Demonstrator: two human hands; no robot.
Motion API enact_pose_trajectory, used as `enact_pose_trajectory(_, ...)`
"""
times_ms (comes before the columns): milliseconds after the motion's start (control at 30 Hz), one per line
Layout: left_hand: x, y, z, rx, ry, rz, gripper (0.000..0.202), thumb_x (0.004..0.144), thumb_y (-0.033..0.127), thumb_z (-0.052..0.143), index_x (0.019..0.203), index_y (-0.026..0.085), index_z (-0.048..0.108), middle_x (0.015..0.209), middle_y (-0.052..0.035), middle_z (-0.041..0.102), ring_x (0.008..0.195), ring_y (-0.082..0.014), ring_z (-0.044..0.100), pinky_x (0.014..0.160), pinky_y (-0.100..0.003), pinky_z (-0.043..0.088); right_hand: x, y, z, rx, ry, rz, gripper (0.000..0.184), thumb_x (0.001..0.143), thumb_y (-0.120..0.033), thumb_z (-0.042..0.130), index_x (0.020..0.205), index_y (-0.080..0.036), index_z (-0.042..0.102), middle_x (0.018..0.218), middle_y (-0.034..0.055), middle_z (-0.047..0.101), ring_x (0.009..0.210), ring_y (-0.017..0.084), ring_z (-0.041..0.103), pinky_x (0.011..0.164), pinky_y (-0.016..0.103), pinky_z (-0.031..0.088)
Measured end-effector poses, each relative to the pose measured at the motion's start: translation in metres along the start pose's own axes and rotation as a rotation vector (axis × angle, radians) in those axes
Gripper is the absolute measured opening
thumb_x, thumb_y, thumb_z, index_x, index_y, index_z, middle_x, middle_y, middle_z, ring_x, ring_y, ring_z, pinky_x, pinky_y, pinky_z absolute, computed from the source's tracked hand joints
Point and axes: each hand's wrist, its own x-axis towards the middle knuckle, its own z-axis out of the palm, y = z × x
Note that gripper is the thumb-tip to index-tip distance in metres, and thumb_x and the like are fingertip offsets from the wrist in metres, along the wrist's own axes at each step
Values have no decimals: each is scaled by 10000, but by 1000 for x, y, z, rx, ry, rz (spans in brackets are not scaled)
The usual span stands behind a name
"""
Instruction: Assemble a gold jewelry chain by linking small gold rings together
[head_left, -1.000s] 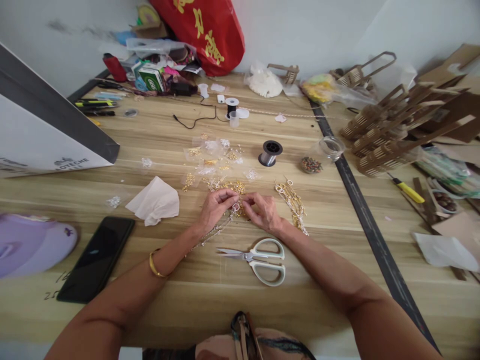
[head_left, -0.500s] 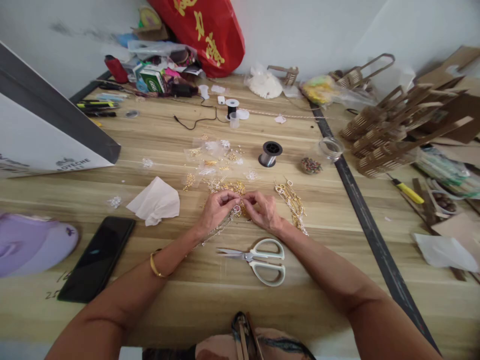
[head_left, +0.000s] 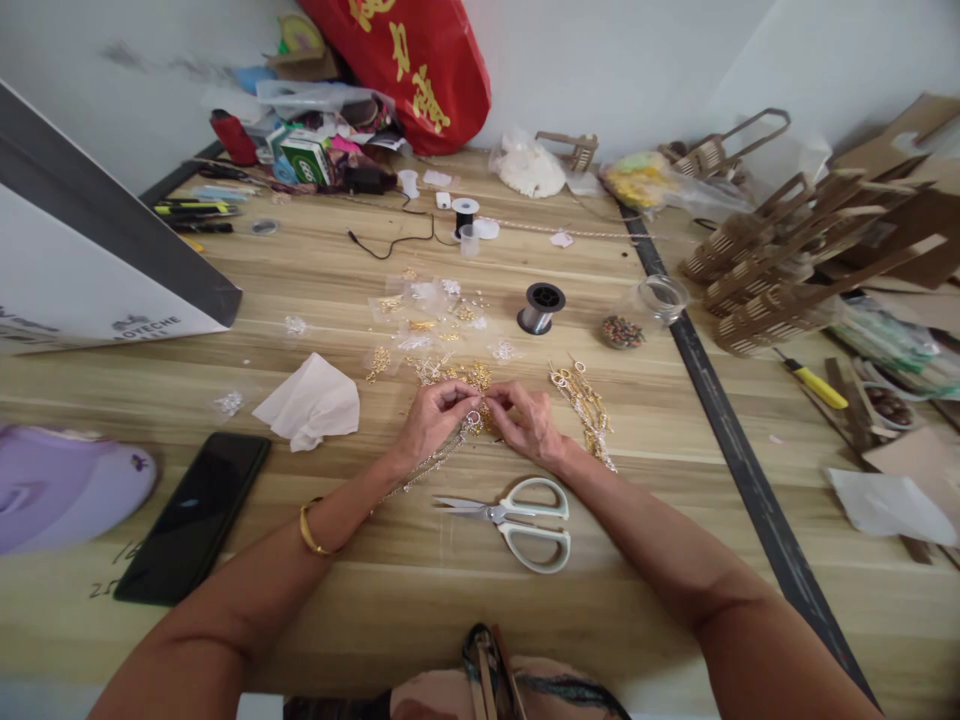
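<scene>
Both hands meet over the middle of the wooden table (head_left: pixel 450 620). My left hand (head_left: pixel 431 420) pinches the end of a thin silver chain (head_left: pixel 427 466) with a small ring on it; the chain trails back under my left wrist. My right hand (head_left: pixel 526 420) has its fingertips pinched at the same ring, holding something too small to make out. Behind the hands lies a heap of small gold findings (head_left: pixel 469 376). A bundle of gold chains (head_left: pixel 586 404) lies just right of my right hand. White-handled scissors (head_left: pixel 517 515) lie shut in front of the hands.
A crumpled tissue (head_left: pixel 311 403), a black phone (head_left: pixel 193 515) and a purple cap (head_left: pixel 64 490) lie to the left. A spool of wire (head_left: pixel 541 306), a pile of beads (head_left: pixel 622 331) and a glass jar (head_left: pixel 661 297) stand behind. Cardboard baskets (head_left: pixel 780 260) crowd the right; a white box (head_left: pixel 82 270) stands far left.
</scene>
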Motion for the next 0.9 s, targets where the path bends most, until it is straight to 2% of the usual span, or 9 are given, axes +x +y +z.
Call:
enact_pose_trajectory(567,0,0,0,-27,-3,47,168,704,284,701,798,145,692,704,-17,667,646,-120,591,609,-216,453,2,-2,-1,6,-34,-7,179,908,-244,490,1062,-172,546,647,-3,624,556,110,578,560,209,435)
enact_pose_trajectory(900,0,-4,-1,27,-38,80,159,751,247,647,853,144,713,821,-52,710,745,-146,632,693,-235,479,4,-6,-3,-5,-68,-9,221,919,-233,455,1107,-164,548,725,31,681,595,119,613,580,218,460)
